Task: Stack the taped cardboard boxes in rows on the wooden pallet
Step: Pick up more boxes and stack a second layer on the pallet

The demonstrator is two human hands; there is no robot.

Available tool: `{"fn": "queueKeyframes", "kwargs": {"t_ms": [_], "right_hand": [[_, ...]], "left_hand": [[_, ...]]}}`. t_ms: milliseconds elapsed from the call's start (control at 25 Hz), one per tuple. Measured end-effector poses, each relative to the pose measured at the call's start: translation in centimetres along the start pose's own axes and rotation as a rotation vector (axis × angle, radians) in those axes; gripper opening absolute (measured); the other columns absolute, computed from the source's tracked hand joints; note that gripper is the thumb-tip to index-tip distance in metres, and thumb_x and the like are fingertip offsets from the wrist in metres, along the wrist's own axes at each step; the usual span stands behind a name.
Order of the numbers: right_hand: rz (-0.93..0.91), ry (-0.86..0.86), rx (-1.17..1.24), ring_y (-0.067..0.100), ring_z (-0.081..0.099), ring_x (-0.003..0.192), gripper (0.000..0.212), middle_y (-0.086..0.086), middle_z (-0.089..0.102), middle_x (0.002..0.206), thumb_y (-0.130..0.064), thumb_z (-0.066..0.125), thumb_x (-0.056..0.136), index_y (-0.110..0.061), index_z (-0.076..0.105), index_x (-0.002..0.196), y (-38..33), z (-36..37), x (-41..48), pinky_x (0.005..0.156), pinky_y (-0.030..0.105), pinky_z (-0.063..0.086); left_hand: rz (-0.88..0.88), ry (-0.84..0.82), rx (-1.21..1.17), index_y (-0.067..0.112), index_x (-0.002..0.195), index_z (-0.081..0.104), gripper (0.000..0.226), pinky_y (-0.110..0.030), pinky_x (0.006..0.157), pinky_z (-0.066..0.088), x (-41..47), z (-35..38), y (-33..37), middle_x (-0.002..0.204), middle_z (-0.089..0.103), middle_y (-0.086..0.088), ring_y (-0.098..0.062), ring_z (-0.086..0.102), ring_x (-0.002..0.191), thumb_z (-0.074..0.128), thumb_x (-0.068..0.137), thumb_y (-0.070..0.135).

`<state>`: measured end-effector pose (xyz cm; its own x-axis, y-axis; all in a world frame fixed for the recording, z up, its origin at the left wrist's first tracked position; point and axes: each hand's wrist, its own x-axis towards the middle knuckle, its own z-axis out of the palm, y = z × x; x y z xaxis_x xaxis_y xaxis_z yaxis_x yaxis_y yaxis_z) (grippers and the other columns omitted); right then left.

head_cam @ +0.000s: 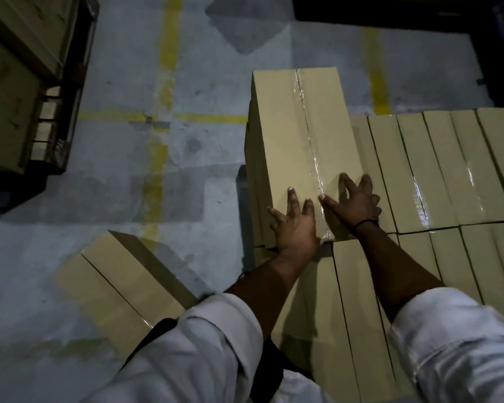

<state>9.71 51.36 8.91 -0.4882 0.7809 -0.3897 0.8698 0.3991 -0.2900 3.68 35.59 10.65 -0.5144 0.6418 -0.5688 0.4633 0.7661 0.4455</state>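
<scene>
A long taped cardboard box [300, 135] lies on top of the stack at its left edge, clear tape running down its middle. My left hand [294, 225] presses flat on the near end of this box with spread fingers. My right hand [354, 203] rests beside it on the same end, fingers spread, a black band at the wrist. Rows of taped boxes [437, 170] fill the layer below to the right and in front. The pallet under the stack is hidden.
One more taped box [122, 283] lies on the grey floor at lower left. A loaded pallet with boxes [21, 82] stands at upper left. Yellow lines [163, 117] cross the floor between them. Dark objects close off the top right.
</scene>
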Motion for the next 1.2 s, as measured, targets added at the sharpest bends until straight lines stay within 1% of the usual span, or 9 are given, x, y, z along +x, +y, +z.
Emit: {"fn": "queueKeyframes", "kwargs": {"t_ms": [240,600,680,760,880,960,1040,1120,1200], "right_hand": [[-0.002,-0.005,-0.014,0.049,0.030,0.141,0.092,0.006,0.006,0.169,-0.074,0.070,0.078,-0.042,0.033,0.156,0.4,0.5,0.5,0.111,0.063,0.030],[-0.011,0.026,0.002,0.048,0.028,0.142,0.090,0.007,0.006,0.170,-0.073,0.069,0.079,-0.041,0.034,0.156,0.0,1.0,1.0,0.113,0.063,0.027],[-0.004,0.036,0.000,0.048,0.027,0.143,0.087,0.009,0.007,0.169,-0.071,0.070,0.080,-0.039,0.037,0.155,-0.2,0.9,0.9,0.113,0.062,0.025],[-0.030,0.073,-0.006,0.046,0.023,0.145,0.080,0.011,0.011,0.168,-0.068,0.069,0.083,-0.037,0.043,0.151,-0.7,1.1,0.5,0.114,0.061,0.023],[-0.107,0.149,-0.006,0.042,0.018,0.148,0.067,0.012,0.015,0.168,-0.061,0.067,0.087,-0.035,0.050,0.147,-3.0,1.9,-0.4,0.116,0.058,0.020],[-0.162,0.157,-0.007,0.040,0.017,0.149,0.064,0.011,0.016,0.168,-0.058,0.065,0.089,-0.035,0.051,0.147,-5.4,2.9,-1.1,0.117,0.056,0.019],[-0.226,0.150,-0.022,0.039,0.017,0.149,0.062,0.009,0.018,0.168,-0.058,0.062,0.091,-0.035,0.051,0.148,-8.0,4.3,-2.0,0.118,0.055,0.019],[-0.282,0.145,-0.023,0.039,0.018,0.149,0.060,0.009,0.021,0.167,-0.057,0.061,0.093,-0.034,0.052,0.147,-10.3,6.0,-3.2,0.118,0.055,0.020],[-0.358,0.136,-0.047,0.040,0.021,0.149,0.058,0.010,0.024,0.166,-0.055,0.060,0.094,-0.031,0.054,0.146,-12.6,8.3,-4.8,0.117,0.055,0.021]], "left_hand": [[0.013,0.015,0.046,0.028,0.164,0.010,0.103,-0.068,0.116,0.026,0.3,0.2,-0.4,0.169,-0.023,-0.005,-0.065,-0.003,0.146,0.076,0.087,0.050],[0.022,0.035,0.043,0.028,0.164,0.009,0.105,-0.066,0.118,0.024,1.0,0.2,-0.9,0.168,-0.027,-0.004,-0.062,-0.004,0.148,0.076,0.086,0.051],[0.023,0.028,0.041,0.029,0.164,0.008,0.104,-0.066,0.118,0.024,1.1,0.1,-1.0,0.167,-0.028,-0.004,-0.061,-0.005,0.148,0.075,0.087,0.052],[0.034,0.020,0.026,0.030,0.164,0.008,0.101,-0.065,0.118,0.023,1.0,0.3,-1.2,0.167,-0.029,-0.003,-0.059,-0.007,0.149,0.072,0.089,0.053],[0.063,0.076,-0.012,0.030,0.164,0.008,0.088,-0.064,0.120,0.019,0.7,0.0,-2.2,0.169,-0.024,-0.003,-0.054,-0.008,0.152,0.061,0.097,0.050],[0.090,0.153,0.035,0.030,0.165,0.004,0.077,-0.061,0.123,0.014,0.3,-0.7,-3.6,0.170,-0.018,-0.004,-0.050,-0.005,0.154,0.048,0.104,0.046],[0.096,0.230,0.078,0.026,0.165,0.007,0.068,-0.059,0.124,0.014,-0.2,-1.6,-5.9,0.172,-0.011,-0.006,-0.047,0.000,0.155,0.039,0.108,0.042],[0.043,0.280,0.078,0.023,0.164,0.015,0.060,-0.057,0.123,0.019,-0.9,-2.3,-9.4,0.172,-0.006,-0.008,-0.046,0.006,0.155,0.033,0.110,0.040],[-0.044,0.328,0.078,0.024,0.163,0.020,0.056,-0.055,0.122,0.022,-2.0,-2.4,-13.9,0.172,-0.002,-0.008,-0.045,0.011,0.154,0.028,0.110,0.042]]}}
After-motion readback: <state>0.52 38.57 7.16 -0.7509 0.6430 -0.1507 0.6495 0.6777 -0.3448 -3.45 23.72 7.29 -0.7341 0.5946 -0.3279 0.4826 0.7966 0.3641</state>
